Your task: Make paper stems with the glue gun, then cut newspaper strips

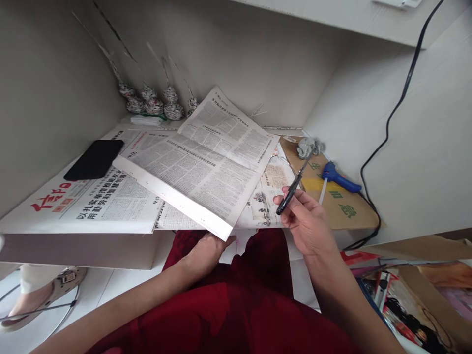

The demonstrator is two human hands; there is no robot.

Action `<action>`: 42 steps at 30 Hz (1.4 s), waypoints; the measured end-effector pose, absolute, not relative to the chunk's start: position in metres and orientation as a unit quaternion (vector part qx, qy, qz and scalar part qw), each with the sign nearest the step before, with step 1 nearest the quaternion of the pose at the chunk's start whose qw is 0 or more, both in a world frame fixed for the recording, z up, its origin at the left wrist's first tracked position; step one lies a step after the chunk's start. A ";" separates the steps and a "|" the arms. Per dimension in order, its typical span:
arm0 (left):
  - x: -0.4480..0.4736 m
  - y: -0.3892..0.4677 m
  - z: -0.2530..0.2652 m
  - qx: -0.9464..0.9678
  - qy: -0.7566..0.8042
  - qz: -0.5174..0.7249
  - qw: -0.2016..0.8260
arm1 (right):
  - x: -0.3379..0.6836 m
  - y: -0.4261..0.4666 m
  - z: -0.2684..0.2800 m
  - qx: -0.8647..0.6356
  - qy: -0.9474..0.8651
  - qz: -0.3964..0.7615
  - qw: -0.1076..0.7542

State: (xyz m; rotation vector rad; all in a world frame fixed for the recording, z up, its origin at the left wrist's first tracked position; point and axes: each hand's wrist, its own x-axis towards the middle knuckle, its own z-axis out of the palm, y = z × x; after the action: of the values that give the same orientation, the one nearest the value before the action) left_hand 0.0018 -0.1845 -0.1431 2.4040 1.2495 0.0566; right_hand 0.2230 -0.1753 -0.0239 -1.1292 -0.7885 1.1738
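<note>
My right hand (pixel 308 216) holds a pair of scissors (pixel 293 191) with dark handles, its blades pointing up and away. Below the table's front edge, my left hand (pixel 206 253) is low over my lap, beside the overhanging corner of a newspaper sheet (pixel 206 162). One digit of that hand stretches out to the right; the others are mostly hidden, and nothing shows in its grasp. The sheet lies at a slant over other newspapers (pixel 118 201), with a pale strip along its near edge.
Several woven paper gourd shapes (pixel 172 103) stand along the back wall. A black phone (pixel 94 160) lies left. On cardboard (pixel 339 211) at right are a blue glue gun (pixel 339 178) and a grey crumpled cloth (pixel 309 146). A black cable (pixel 396 105) hangs there; a box of tools (pixel 401 305) stands below.
</note>
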 end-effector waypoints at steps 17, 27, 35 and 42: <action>-0.008 -0.183 -0.114 0.824 0.507 0.017 0.252 | 0.231 -0.182 -0.033 -0.397 -0.327 0.637 0.574; -0.002 -0.198 -0.055 0.741 0.254 0.100 0.614 | 0.230 -0.189 -0.033 -0.418 -0.362 0.624 0.552; 0.024 -0.189 -0.025 0.474 0.354 0.322 0.739 | 0.224 -0.194 -0.031 -0.408 -0.437 0.579 0.554; 0.043 -0.182 -0.021 0.422 0.329 0.315 0.784 | 0.221 -0.198 -0.028 -0.430 -0.535 0.509 0.520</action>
State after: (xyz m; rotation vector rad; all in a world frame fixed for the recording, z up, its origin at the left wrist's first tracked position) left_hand 0.0431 -0.1818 -0.0207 0.9103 0.7089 0.6804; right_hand 0.2212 -0.1980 -0.0280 -1.0311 -1.2829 1.2196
